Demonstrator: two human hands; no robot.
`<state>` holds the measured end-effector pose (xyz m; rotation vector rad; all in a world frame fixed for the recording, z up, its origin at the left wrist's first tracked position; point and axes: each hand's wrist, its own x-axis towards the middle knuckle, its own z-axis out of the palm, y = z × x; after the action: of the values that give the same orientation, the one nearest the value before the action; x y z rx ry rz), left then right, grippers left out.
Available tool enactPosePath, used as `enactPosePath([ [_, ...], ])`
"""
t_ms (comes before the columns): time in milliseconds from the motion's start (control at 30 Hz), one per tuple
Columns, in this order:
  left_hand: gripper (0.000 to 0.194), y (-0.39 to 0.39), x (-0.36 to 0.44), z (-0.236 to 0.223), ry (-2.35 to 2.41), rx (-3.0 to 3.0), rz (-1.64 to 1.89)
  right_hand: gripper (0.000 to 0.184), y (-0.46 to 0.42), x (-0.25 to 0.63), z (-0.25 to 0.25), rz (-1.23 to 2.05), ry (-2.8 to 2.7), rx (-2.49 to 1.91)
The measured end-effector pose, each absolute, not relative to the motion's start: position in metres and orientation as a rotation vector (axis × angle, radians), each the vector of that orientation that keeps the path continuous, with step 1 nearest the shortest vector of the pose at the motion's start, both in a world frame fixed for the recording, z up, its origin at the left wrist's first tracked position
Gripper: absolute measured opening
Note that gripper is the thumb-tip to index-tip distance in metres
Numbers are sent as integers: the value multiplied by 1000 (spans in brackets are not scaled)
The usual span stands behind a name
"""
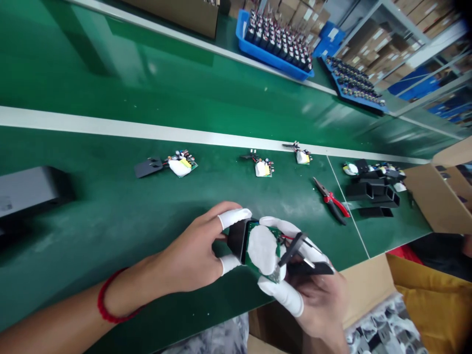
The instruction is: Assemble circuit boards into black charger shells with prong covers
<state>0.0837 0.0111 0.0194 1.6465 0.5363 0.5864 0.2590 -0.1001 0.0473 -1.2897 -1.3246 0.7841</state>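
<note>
Between thumb and finger, both in white finger cots, my left hand [202, 246] grips a black plastic housing [236, 240]. My right hand [309, 285], also with white finger cots, holds a green circuit board [262, 250] that has a large white pad over it. The board's left edge meets the open end of the housing; how far it sits inside cannot be made out. A black plug piece [313, 267] hangs on wires from the board's right side, over my right palm. Both hands are above the front edge of the green bench.
Three board assemblies [180, 166] lie along the bench. Red-handled pliers [332, 200] rest to the right, near several black housings [372, 191] and an open carton [435, 196]. A grey-black block [33, 191] stands at left. A blue tray of parts [275, 59] sits on the raised shelf.
</note>
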Motion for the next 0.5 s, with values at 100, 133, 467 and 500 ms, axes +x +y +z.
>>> enactPosePath([
  [100, 47, 11, 84, 20, 528, 1637, 582, 64, -103, 259, 46, 744, -1353, -1322],
  [133, 48, 11, 84, 20, 524, 1634, 580, 66, -104, 259, 46, 711, -1372, -1334],
  [467, 47, 9, 83, 21, 515, 1596, 562, 68, -108, 260, 47, 680, -1401, -1360],
  [500, 47, 9, 83, 21, 510, 1594, 564, 69, -109, 259, 47, 658, -1411, -1385],
])
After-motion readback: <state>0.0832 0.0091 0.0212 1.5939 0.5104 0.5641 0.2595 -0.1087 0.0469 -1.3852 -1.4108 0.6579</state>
